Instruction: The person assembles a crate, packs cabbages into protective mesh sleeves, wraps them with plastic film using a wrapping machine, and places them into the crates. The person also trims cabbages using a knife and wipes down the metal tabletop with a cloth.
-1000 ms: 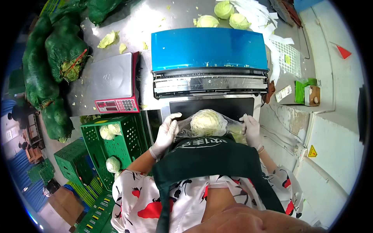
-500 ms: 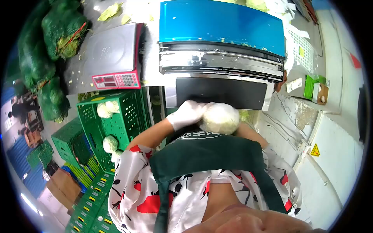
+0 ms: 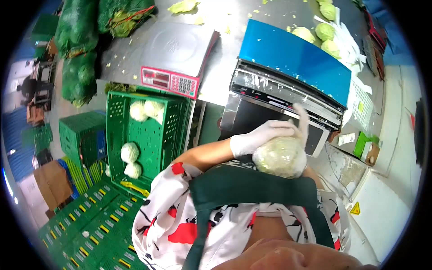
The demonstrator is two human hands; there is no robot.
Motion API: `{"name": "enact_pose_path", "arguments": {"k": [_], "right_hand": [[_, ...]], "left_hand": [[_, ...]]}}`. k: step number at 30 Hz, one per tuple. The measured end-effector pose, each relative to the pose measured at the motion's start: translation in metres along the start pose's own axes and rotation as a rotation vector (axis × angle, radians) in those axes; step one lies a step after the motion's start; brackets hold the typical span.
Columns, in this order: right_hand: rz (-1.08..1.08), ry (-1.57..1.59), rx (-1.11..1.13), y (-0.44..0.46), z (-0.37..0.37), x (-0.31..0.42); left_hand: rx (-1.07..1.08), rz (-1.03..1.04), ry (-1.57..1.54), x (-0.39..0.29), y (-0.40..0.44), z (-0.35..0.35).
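A pale round cabbage [image 3: 280,156], shiny as if wrapped in clear film, is held close in front of the dark green apron [image 3: 252,182]. My left hand [image 3: 265,136], in a white glove, reaches in from the left, its fingers curved over the cabbage's far upper side. My right hand [image 3: 303,128], also in a white glove, grips it from the right, one digit pointing up; the cabbage hides much of this hand. Just beyond both hands is a machine with a blue cover [image 3: 294,65], metal rollers and a black plate [image 3: 258,118].
Left of the machine, a red-framed scale [image 3: 173,49] sits on the metal table. Below it, a green crate [image 3: 168,119] contains several cabbages [image 3: 138,111]. Green net sacks [image 3: 78,29] are at far left. More cabbages [image 3: 325,31] and white strips lie behind the machine.
The view has swung, so the scale, crate and machine appear farther right. Both hands still have the cabbage, now turned somewhat, and a digit of my right hand has come into view above it.
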State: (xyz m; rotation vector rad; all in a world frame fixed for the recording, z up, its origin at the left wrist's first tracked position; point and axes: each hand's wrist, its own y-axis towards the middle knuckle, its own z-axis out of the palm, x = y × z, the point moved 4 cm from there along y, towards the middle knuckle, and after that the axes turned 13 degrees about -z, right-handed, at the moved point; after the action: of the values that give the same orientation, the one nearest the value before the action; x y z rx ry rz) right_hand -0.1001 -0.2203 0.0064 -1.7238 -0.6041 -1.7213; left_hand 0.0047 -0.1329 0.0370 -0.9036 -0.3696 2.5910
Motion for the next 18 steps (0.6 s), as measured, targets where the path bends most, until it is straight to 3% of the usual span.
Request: {"name": "enact_pose_path", "arguments": {"k": [1,2,3,4,5,6,7,8,9,11,14,16,18], "right_hand": [[0.271,0.395,-0.112,-0.01,-0.004,-0.024],[-0.175,-0.192,0.293,-0.002,-0.003,0.0],[0.181,0.287,0.172,-0.002,-0.001,0.005],[0.509,0.782,0.045,-0.003,0.013,0.017],[0.392,0.575,0.137,0.005,0.024,0.039],[0.286,0.36,0.222,0.011,0.03,0.053],[-0.001,0.183,0.467,0.01,0.033,0.055],[-0.283,-0.011,0.702,0.003,0.038,0.051],[-0.289,-0.02,0.717,0.006,0.043,0.043],[-0.309,-0.047,0.759,0.024,0.063,0.037],[-0.702,-0.516,0.759,0.047,0.097,0.054],[-0.732,-0.589,0.679,0.066,0.098,0.06],[-0.708,-0.434,0.527,0.084,0.074,0.076]], "left_hand": [[0.028,-0.111,-0.146,-0.001,-0.004,-0.001],[-0.042,0.084,0.193,-0.008,-0.009,-0.01],[-0.097,0.293,0.527,-0.016,-0.015,-0.015],[-0.07,0.108,0.117,-0.013,-0.018,-0.024],[-0.102,-0.027,-0.33,-0.01,-0.022,-0.033],[-0.262,0.024,-0.175,-0.009,-0.026,-0.045],[-0.434,0.051,-0.016,-0.007,-0.031,-0.056],[-0.508,0.138,-0.087,-0.004,-0.037,-0.054],[-0.624,0.282,0.236,-0.006,-0.044,-0.056],[-0.627,0.392,0.492,0.012,-0.054,-0.07],[-0.507,0.376,0.223,0.059,-0.08,-0.116],[-0.486,0.405,0.036,0.074,-0.098,-0.155],[-0.392,0.45,-0.242,0.065,-0.114,-0.174]]}}
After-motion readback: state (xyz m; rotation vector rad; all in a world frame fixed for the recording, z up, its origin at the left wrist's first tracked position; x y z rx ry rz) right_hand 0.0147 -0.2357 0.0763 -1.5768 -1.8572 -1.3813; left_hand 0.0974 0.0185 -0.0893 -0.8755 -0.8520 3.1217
